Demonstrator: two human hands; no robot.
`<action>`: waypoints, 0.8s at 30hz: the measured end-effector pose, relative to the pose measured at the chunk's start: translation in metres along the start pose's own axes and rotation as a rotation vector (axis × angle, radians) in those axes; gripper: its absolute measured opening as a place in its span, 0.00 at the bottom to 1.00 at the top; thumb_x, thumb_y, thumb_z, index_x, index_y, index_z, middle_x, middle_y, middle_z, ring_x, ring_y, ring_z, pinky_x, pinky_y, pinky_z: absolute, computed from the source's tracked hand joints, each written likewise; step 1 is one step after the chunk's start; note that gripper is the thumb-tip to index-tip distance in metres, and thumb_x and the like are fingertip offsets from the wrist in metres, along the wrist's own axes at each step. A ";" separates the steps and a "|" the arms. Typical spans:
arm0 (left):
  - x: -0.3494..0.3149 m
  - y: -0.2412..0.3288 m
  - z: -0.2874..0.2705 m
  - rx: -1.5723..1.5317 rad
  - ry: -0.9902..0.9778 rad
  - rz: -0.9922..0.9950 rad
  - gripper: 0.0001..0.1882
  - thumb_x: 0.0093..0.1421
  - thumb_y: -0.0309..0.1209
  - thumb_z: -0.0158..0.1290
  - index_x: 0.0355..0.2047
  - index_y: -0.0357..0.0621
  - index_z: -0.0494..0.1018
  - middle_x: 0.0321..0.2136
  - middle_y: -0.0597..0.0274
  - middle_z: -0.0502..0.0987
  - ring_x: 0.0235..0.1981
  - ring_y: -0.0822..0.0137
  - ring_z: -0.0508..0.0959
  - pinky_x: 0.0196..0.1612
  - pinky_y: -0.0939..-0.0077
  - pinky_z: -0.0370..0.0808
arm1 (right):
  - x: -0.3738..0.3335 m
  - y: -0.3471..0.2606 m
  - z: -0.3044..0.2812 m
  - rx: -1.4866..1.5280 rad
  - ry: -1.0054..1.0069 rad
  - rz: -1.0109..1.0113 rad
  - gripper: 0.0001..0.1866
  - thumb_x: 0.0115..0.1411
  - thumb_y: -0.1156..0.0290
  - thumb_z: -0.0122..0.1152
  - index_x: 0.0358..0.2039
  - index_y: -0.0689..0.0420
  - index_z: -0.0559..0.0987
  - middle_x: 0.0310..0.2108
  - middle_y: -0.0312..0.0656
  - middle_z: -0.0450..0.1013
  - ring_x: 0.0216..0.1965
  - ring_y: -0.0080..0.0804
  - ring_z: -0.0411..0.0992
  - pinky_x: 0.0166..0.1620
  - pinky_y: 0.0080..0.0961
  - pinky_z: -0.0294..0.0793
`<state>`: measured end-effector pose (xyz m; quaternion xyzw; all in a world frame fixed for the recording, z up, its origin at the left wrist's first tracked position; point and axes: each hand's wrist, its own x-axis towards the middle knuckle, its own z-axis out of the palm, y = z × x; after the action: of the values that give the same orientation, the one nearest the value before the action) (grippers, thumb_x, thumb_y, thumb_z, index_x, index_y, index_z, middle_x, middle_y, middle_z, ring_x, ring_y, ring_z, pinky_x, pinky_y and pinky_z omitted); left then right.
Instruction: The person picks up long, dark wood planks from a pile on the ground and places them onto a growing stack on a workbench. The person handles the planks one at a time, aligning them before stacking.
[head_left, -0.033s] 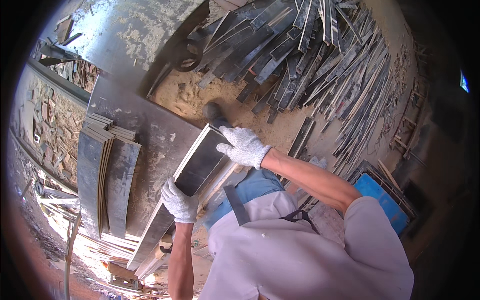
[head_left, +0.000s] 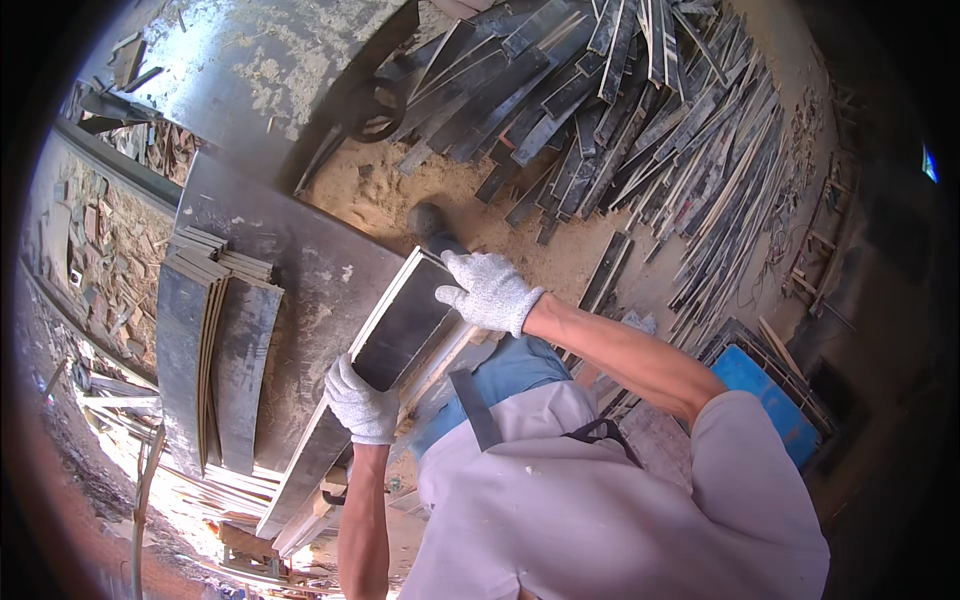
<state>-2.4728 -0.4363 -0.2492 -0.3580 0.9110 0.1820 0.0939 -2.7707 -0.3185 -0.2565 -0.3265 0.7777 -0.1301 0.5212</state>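
Note:
Both my hands wear white knit gloves and grip a long dark-faced board [head_left: 398, 335] with pale edges. The board lies slanted along the near edge of a dark metal table [head_left: 300, 255]. My left hand [head_left: 362, 402] clasps the board's near long edge about halfway along. At the board's far end, my right hand [head_left: 490, 292] is closed over its corner, with the arm stretched forward. My shoe [head_left: 430, 222] stands on the sawdust-covered floor just beyond that end.
A stack of dark strips [head_left: 215, 345] lies on the table's left side. A large heap of dark cut strips [head_left: 620, 110] covers the floor ahead and to the right. A blue crate [head_left: 765, 400] sits at the right. Scrap wood [head_left: 100, 250] lies beyond the table's left edge.

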 end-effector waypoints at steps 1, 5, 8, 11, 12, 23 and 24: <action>0.003 -0.002 0.000 -0.005 -0.003 0.007 0.45 0.40 0.28 0.71 0.61 0.39 0.66 0.52 0.46 0.74 0.53 0.43 0.75 0.58 0.47 0.71 | 0.000 -0.003 -0.005 -0.035 -0.068 0.029 0.30 0.68 0.52 0.62 0.58 0.65 0.75 0.43 0.63 0.80 0.47 0.66 0.79 0.52 0.57 0.77; 0.005 0.001 0.000 0.002 0.003 0.004 0.45 0.40 0.28 0.71 0.61 0.39 0.67 0.51 0.46 0.75 0.52 0.44 0.75 0.58 0.47 0.71 | 0.004 0.006 -0.004 -0.029 -0.086 -0.004 0.28 0.68 0.53 0.61 0.56 0.64 0.75 0.39 0.64 0.81 0.45 0.64 0.80 0.50 0.56 0.78; 0.007 0.005 0.001 0.004 0.002 -0.009 0.45 0.40 0.29 0.71 0.60 0.39 0.66 0.50 0.46 0.75 0.52 0.44 0.75 0.58 0.47 0.70 | 0.003 0.010 -0.006 0.006 -0.024 -0.053 0.28 0.68 0.53 0.61 0.57 0.64 0.77 0.40 0.62 0.81 0.46 0.63 0.80 0.51 0.55 0.78; 0.008 0.005 0.002 0.003 -0.040 -0.041 0.46 0.40 0.29 0.71 0.61 0.39 0.66 0.51 0.46 0.74 0.54 0.42 0.74 0.58 0.46 0.69 | 0.005 0.009 -0.006 -0.039 -0.035 -0.044 0.28 0.68 0.53 0.62 0.57 0.64 0.78 0.41 0.61 0.82 0.46 0.62 0.80 0.50 0.54 0.78; 0.007 0.005 0.002 0.005 -0.051 -0.048 0.47 0.39 0.29 0.71 0.62 0.39 0.65 0.51 0.46 0.74 0.54 0.42 0.74 0.59 0.45 0.69 | 0.006 0.009 -0.005 -0.066 -0.048 -0.031 0.28 0.68 0.53 0.62 0.57 0.64 0.78 0.41 0.61 0.82 0.46 0.61 0.80 0.50 0.54 0.78; 0.003 0.005 0.008 0.008 -0.043 -0.053 0.51 0.38 0.30 0.71 0.65 0.37 0.63 0.54 0.45 0.73 0.56 0.43 0.73 0.62 0.44 0.66 | 0.007 0.006 0.003 -0.161 0.032 -0.106 0.22 0.66 0.55 0.63 0.42 0.65 0.80 0.30 0.61 0.81 0.35 0.63 0.82 0.41 0.58 0.80; 0.003 0.004 0.009 0.012 -0.041 -0.054 0.51 0.38 0.29 0.71 0.65 0.37 0.63 0.54 0.45 0.73 0.56 0.43 0.73 0.62 0.43 0.67 | 0.007 0.005 0.002 -0.177 0.028 -0.110 0.22 0.66 0.54 0.62 0.42 0.65 0.80 0.29 0.61 0.81 0.35 0.63 0.82 0.41 0.58 0.80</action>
<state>-2.4772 -0.4320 -0.2571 -0.3782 0.8999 0.1813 0.1196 -2.7725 -0.3193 -0.2649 -0.4115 0.7744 -0.0938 0.4713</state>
